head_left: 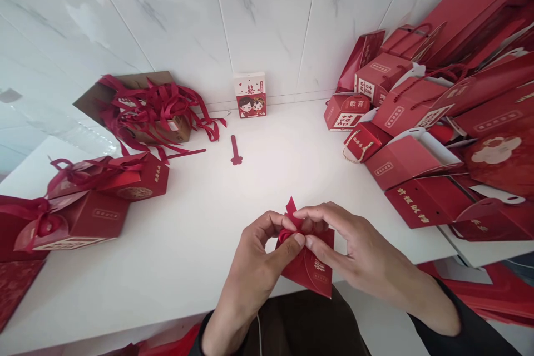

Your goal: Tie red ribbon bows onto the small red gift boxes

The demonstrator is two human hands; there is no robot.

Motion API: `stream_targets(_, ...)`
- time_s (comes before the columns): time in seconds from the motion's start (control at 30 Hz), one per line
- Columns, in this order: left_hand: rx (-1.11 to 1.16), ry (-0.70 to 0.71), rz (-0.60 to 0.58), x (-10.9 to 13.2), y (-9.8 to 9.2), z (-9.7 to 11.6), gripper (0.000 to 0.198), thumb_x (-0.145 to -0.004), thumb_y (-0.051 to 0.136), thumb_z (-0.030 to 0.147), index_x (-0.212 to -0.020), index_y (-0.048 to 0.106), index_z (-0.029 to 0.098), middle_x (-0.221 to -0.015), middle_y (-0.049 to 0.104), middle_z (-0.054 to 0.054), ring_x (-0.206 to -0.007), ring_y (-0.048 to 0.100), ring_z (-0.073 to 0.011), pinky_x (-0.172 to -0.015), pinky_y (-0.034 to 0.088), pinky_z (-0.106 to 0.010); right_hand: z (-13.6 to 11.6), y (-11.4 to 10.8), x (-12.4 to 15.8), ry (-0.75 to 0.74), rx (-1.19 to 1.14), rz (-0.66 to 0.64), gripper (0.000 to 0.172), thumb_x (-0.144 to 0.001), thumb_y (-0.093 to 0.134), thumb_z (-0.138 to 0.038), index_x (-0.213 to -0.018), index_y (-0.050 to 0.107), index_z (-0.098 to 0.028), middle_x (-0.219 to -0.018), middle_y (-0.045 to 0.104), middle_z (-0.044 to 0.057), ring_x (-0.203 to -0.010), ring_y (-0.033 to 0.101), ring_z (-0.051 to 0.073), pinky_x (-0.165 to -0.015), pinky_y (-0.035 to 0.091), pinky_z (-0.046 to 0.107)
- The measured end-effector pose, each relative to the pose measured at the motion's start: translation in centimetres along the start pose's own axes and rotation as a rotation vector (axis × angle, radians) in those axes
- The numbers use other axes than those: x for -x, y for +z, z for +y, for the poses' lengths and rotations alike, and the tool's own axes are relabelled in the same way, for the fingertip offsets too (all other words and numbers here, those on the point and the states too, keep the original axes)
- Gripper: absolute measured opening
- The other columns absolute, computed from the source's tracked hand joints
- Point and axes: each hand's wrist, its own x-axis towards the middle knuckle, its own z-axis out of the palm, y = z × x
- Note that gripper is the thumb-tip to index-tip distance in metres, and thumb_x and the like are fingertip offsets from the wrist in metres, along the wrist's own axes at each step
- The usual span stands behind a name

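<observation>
A small red gift box (306,273) with gold print is held at the table's front edge, between my two hands. Red ribbon (291,207) is at its top, one end sticking up past my fingers. My left hand (262,256) is closed, thumb and fingers pinching the ribbon. From the other side, my right hand (344,242) pinches the ribbon too, its thumb tip close to the left thumb. The fingers hide part of the ribbon, so I cannot make out how it is looped or tied.
Beyond the hands lies a red paper strip (236,150) with a flower-shaped end. An open cardboard box (179,130) overflows with ribbons at the back left. Beribboned boxes (100,214) sit at left. A cartoon-couple box (251,105) stands by the wall; red boxes (411,164) pile up right.
</observation>
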Motion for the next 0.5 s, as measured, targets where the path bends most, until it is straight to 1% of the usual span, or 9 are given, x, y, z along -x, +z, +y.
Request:
stream_targets(0.07, -0.013, 0.013, -0.005, 0.02, -0.05, -0.03, 0.015, -0.087, 0.073, 0.032, -0.088, 0.064, 0.020, -0.085, 0.064, 0.000, -0.081, 0.057, -0.0145, -0.079, 0.045, -0.029, 0.11, 0.00, -0.07, -0.010, -0.013, -0.022, 0.033, -0.099, 0.056, -0.025, -0.131, 0.056, -0.033, -0.125, 0.066, 0.002, -0.114, 0.065, 0.019, -0.096, 0.055, 0.036)
stream_targets(0.1, -0.018, 0.020, -0.013, 0.02, -0.07, -0.05, 0.013, -0.087, 0.072, 0.031, -0.088, 0.064, 0.020, -0.085, 0.064, 0.000, -0.082, 0.057, -0.0146, -0.079, 0.045, -0.029, 0.15, 0.00, -0.11, -0.003, -0.029, -0.036, 0.033, -0.099, 0.056, -0.025, -0.131, 0.057, -0.033, -0.125, 0.066, 0.002, -0.113, 0.066, 0.019, -0.096, 0.055, 0.036)
stream_targets(0.23, -0.055, 0.065, -0.042, -0.07, -0.30, -0.33, 0.008, -0.089, 0.069, 0.026, -0.086, 0.064, 0.020, -0.083, 0.062, 0.001, -0.081, 0.055, -0.0139, -0.077, 0.045, -0.028, 0.10, 0.00, -0.30, 0.074, -0.097, -0.034, 0.025, -0.102, 0.053, -0.023, -0.122, 0.061, -0.035, -0.119, 0.069, -0.002, -0.104, 0.068, 0.016, -0.088, 0.056, 0.030)
stream_targets(0.33, -0.117, 0.108, -0.054, -0.16, -0.61, -0.55, 0.003, -0.089, 0.067, 0.022, -0.086, 0.066, 0.021, -0.081, 0.062, 0.002, -0.079, 0.054, -0.0128, -0.078, 0.045, -0.027, 0.02, -0.01, -0.39, 0.081, -0.100, -0.011, 0.021, -0.102, 0.053, -0.021, -0.114, 0.064, -0.035, -0.115, 0.070, -0.004, -0.102, 0.067, 0.014, -0.085, 0.055, 0.026)
stream_targets(0.43, -0.190, 0.127, -0.046, -0.14, -0.72, -0.63, 0.006, -0.089, 0.064, 0.019, -0.084, 0.066, 0.022, -0.080, 0.063, 0.003, -0.077, 0.054, -0.0120, -0.077, 0.045, -0.025, 0.00, 0.02, -0.37, 0.088, -0.098, 0.006, 0.018, -0.101, 0.054, -0.021, -0.107, 0.065, -0.033, -0.111, 0.070, -0.005, -0.100, 0.066, 0.013, -0.080, 0.053, 0.024)
stream_targets(0.5, -0.235, 0.134, -0.018, -0.05, -0.55, -0.62, 0.008, -0.088, 0.062, 0.016, -0.085, 0.065, 0.023, -0.079, 0.063, 0.004, -0.075, 0.054, -0.0113, -0.073, 0.045, -0.024, -0.04, 0.01, -0.31, 0.102, -0.110, 0.008, 0.016, -0.102, 0.054, -0.022, -0.105, 0.065, -0.033, -0.109, 0.070, -0.005, -0.099, 0.066, 0.013, -0.080, 0.052, 0.024)
